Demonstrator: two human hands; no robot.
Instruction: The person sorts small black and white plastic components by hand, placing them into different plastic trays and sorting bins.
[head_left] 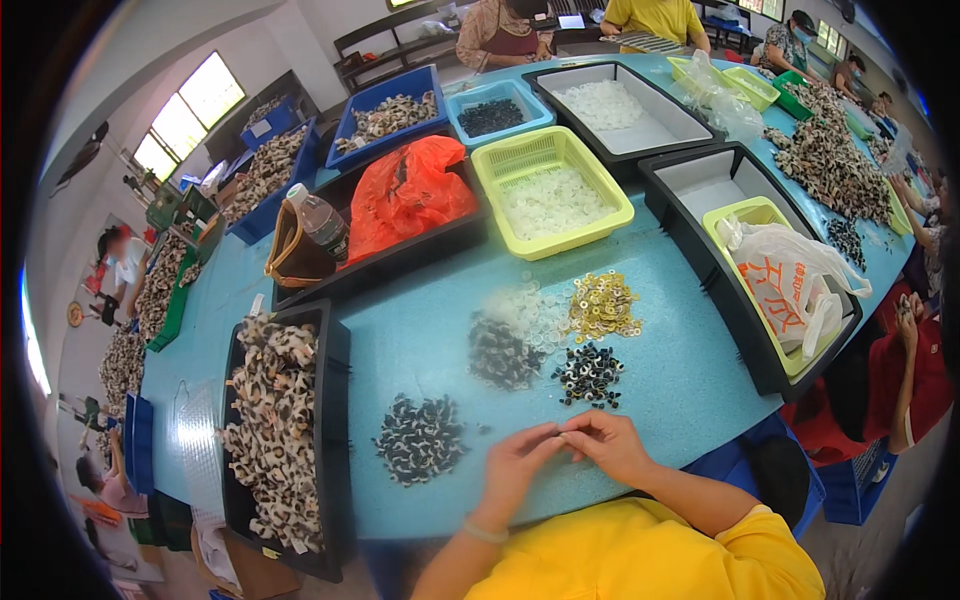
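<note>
My left hand [520, 462] and my right hand [612, 446] meet at the fingertips over the near edge of the blue table [390, 340]. Both are pinched closed; whatever sits between the fingers is too small and covered to make out. Just beyond them lies a pile of small black pieces with pale centres [588, 376]. Behind it are yellow rings [603, 304] and clear rings [541, 308]. Dark greyish pieces [503, 350] lie to their left, somewhat blurred. Left of my left hand is a heap of black-and-white pieces [419, 440].
A black tray [338, 420] of mottled brown-and-white pieces stands at left. Farther back are a yellow basket [556, 240] of whitish pieces, a red plastic bag [410, 195], a bottle [320, 222] and a black tray [755, 345] holding a white bag [795, 285]. Other people sit around the table.
</note>
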